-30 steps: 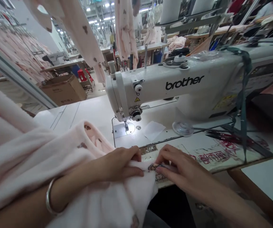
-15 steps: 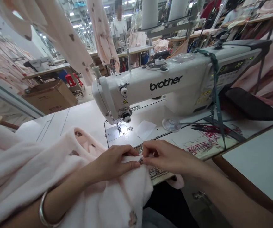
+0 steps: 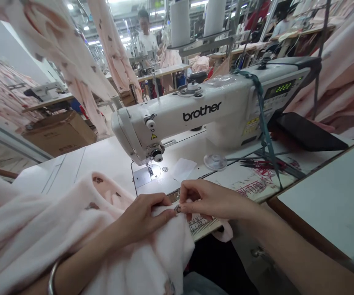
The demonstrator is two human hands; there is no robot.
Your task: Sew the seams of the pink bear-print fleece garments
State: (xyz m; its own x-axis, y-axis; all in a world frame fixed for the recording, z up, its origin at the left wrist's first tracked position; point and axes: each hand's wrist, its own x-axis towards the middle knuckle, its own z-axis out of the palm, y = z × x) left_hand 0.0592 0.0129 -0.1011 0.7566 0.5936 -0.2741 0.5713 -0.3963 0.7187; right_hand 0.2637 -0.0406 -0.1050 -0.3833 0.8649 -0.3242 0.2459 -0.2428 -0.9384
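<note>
View from my head, looking down at a sewing table (image 3: 103, 155). I am lining up the edge of a pink fleece fabric (image 3: 72, 217) at the front of the table, and nothing lies under the needle yet.

My left hand (image 3: 142, 213) is curled over the fabric, thumb and forefinger closed on its edge. My right hand (image 3: 207, 200) meets it fingertip to fingertip, also closed in a tight pinch on the same edge. Between the two pinches sits a small dark spot (image 3: 177, 209); I cannot tell whether it is a print or a loop.

The pinched edge lies over a printed ruler strip (image 3: 203, 224) on the table's front lip. It is well short of the presser foot (image 3: 149, 169) of the white sewing machine (image 3: 201, 112). The bulk of the fabric is heaped over my left forearm.

I judge that any move toward the foot calls for both pinches to hold firm, so that the edge stays matched.
</note>
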